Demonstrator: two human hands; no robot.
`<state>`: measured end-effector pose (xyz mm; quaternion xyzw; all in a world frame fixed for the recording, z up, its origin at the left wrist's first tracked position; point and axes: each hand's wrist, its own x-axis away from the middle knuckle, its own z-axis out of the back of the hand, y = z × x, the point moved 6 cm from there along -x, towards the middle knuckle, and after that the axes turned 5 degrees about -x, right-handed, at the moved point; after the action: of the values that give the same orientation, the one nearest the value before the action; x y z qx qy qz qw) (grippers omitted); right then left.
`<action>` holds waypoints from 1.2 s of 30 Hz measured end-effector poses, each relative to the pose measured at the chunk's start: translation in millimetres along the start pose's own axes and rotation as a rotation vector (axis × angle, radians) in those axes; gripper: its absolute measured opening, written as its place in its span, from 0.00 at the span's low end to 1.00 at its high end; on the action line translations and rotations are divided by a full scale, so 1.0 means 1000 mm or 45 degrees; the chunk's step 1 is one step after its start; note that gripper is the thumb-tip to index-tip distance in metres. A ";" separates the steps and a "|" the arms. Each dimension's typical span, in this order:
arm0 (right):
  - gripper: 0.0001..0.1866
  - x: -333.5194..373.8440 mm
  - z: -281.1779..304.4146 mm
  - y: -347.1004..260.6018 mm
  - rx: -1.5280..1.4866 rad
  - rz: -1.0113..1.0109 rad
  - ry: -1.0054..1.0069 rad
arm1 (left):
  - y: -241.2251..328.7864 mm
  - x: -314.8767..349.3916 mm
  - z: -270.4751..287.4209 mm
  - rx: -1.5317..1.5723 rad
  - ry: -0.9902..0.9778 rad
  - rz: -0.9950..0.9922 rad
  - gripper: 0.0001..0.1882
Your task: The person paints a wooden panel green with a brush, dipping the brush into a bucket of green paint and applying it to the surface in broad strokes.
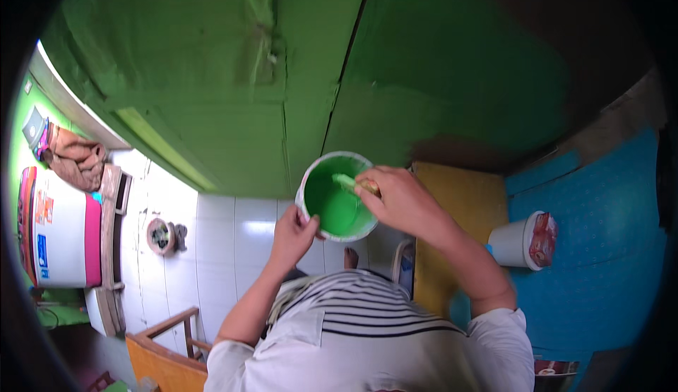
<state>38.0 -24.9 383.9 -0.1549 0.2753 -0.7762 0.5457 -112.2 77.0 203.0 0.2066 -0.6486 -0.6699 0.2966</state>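
My left hand (294,233) grips the near rim of a white bucket of green paint (315,173), holding it up in front of me. My right hand (397,196) is closed on the handle of a paintbrush (347,181), whose green-coated head dips into the paint inside the bucket. Behind the bucket stands a green painted door (233,88), with a seam running down its middle. My striped shirt fills the lower middle of the view.
A white tiled floor (226,229) lies below. A white bucket with a red label (526,240) stands on a blue surface at the right. A yellow board (459,208) lies beside it. At the left are a white and pink appliance (60,229) and wooden furniture (166,353).
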 end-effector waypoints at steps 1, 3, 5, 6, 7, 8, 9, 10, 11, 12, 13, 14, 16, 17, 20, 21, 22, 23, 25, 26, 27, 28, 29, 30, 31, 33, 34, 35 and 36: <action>0.13 -0.004 -0.015 0.009 0.017 -0.051 -0.042 | 0.000 0.001 -0.001 0.011 -0.024 0.016 0.09; 0.13 -0.015 -0.037 0.025 0.067 -0.132 -0.108 | 0.005 0.000 -0.004 0.036 -0.067 0.021 0.10; 0.13 -0.022 -0.055 0.038 0.111 -0.134 -0.137 | 0.014 0.004 -0.003 0.138 -0.045 0.032 0.11; 0.13 -0.025 -0.062 0.043 0.139 -0.131 -0.145 | 0.017 0.006 -0.003 0.189 -0.035 0.028 0.12; 0.13 -0.027 -0.070 0.047 0.147 -0.145 -0.170 | 0.014 0.008 -0.003 0.218 -0.033 0.022 0.12; 0.13 -0.030 -0.076 0.052 0.167 -0.129 -0.185 | 0.015 0.009 -0.003 0.202 -0.029 0.020 0.12; 0.13 -0.032 -0.083 0.058 0.186 -0.113 -0.200 | 0.016 0.010 -0.004 0.186 -0.027 0.018 0.12; 0.13 -0.033 -0.089 0.062 0.206 -0.099 -0.214 | 0.017 0.012 -0.005 0.170 -0.026 0.016 0.12; 0.13 -0.033 -0.093 0.065 0.210 -0.079 -0.206 | 0.019 0.012 -0.005 0.158 -0.027 0.030 0.12; 0.12 -0.034 -0.096 0.067 0.214 -0.061 -0.196 | 0.021 0.013 -0.005 0.145 -0.030 0.044 0.12; 0.11 -0.033 -0.097 0.068 0.217 -0.045 -0.186 | 0.022 0.014 -0.005 0.133 -0.036 0.059 0.12; 0.11 -0.034 -0.096 0.065 0.185 -0.032 -0.154 | 0.023 0.014 -0.003 0.117 -0.035 0.064 0.13; 0.11 -0.030 -0.085 0.058 0.119 -0.013 -0.089 | 0.024 0.015 -0.001 0.086 -0.039 0.076 0.13; 0.12 -0.029 -0.075 0.053 0.060 -0.053 -0.068 | 0.025 0.015 0.000 0.087 -0.030 0.081 0.13; 0.13 -0.023 -0.045 0.053 -0.176 -0.197 -0.005 | 0.026 0.014 0.004 0.088 -0.005 0.086 0.13; 0.13 -0.020 -0.037 0.060 -0.289 -0.259 0.013 | 0.026 0.013 0.005 0.094 0.003 0.083 0.13; 0.14 -0.016 -0.030 0.067 -0.403 -0.321 0.029 | 0.026 0.012 0.006 0.099 0.011 0.079 0.13; 0.14 -0.011 -0.025 0.075 -0.590 -0.411 0.065 | 0.026 0.011 0.006 0.095 0.016 0.067 0.13; 0.15 0.001 -0.019 0.090 -0.961 -0.587 0.130 | 0.025 0.008 0.009 0.089 0.029 0.040 0.13; 0.15 0.009 -0.017 0.099 -1.113 -0.619 0.150 | 0.026 0.007 0.010 0.072 0.032 0.040 0.13; 0.15 0.017 -0.016 0.110 -1.265 -0.646 0.167 | 0.029 0.007 0.011 0.054 0.037 0.038 0.13; 0.16 0.024 -0.017 0.118 -1.417 -0.673 0.184 | 0.031 0.007 0.013 0.036 0.042 0.036 0.12; 0.16 0.032 -0.019 0.126 -1.565 -0.738 0.195 | 0.032 0.005 0.014 0.039 0.050 0.030 0.12; 0.16 0.038 -0.025 0.134 -1.744 -0.765 0.193 | 0.033 0.003 0.014 0.044 0.057 0.020 0.12; 0.16 0.043 -0.032 0.144 -1.923 -0.790 0.188 | 0.033 0.002 0.015 0.048 0.064 0.010 0.12; 0.16 0.050 -0.044 0.151 -2.252 -0.777 0.142 | 0.027 -0.004 0.014 0.056 0.079 -0.024 0.12; 0.15 0.054 -0.050 0.154 -2.324 -0.751 0.132 | 0.025 -0.006 0.013 0.062 0.084 -0.045 0.12; 0.15 0.056 -0.050 0.152 -2.328 -0.719 0.173 | 0.025 -0.007 0.012 0.066 0.082 -0.050 0.12; 0.15 0.057 -0.048 0.146 -2.331 -0.680 0.222 | 0.026 -0.008 0.011 0.071 0.074 -0.062 0.12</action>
<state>103.3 -102.4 255.4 -0.5208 0.7705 -0.3676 -0.0044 -110.3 90.9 229.0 0.2498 -0.6529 -0.6522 0.2931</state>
